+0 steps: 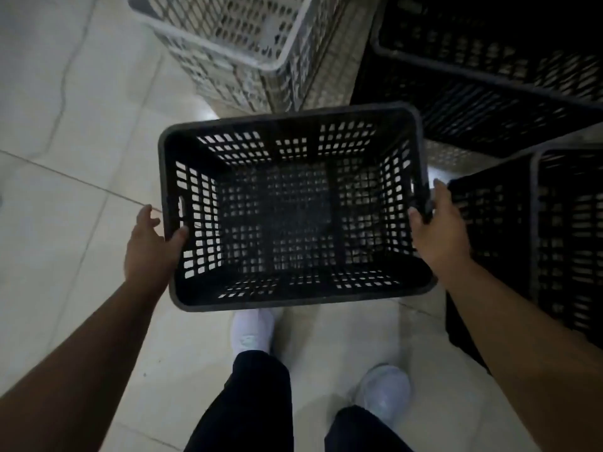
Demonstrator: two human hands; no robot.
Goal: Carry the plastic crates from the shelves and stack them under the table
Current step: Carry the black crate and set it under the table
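Between the hands, left hand (148,246) and right hand (439,234) grip the black crate (293,210) by its sides.

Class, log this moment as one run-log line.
black crate held, empty | left hand left rim | right hand right rim | white crates ahead

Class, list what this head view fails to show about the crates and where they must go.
- Table and shelves: not in view.
- Black crates at right: cut off by the frame edge, in dark shadow.
- Fingers of both hands: partly hidden behind the held crate.
- Grey stack: top cropped.
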